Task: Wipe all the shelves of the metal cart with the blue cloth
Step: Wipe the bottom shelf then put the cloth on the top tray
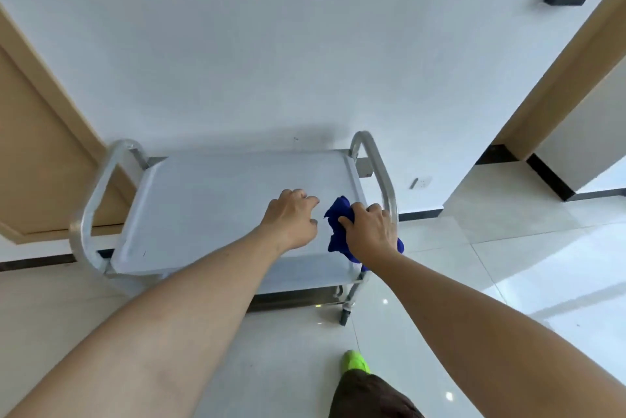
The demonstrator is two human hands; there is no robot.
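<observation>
A metal cart with tubular side handles stands against the white wall, its flat top shelf facing me. The blue cloth is bunched up at the shelf's right end, close to the right handle. My right hand lies on top of the cloth and grips it. My left hand hovers over or rests on the shelf just left of the cloth, fingers curled, holding nothing. A lower shelf shows below the top shelf's front edge; the rest of it is hidden.
A wooden door stands left of the cart, and a wooden door frame is at the right. A wall socket sits low beside the cart. My leg and a green shoe are on the glossy tiled floor.
</observation>
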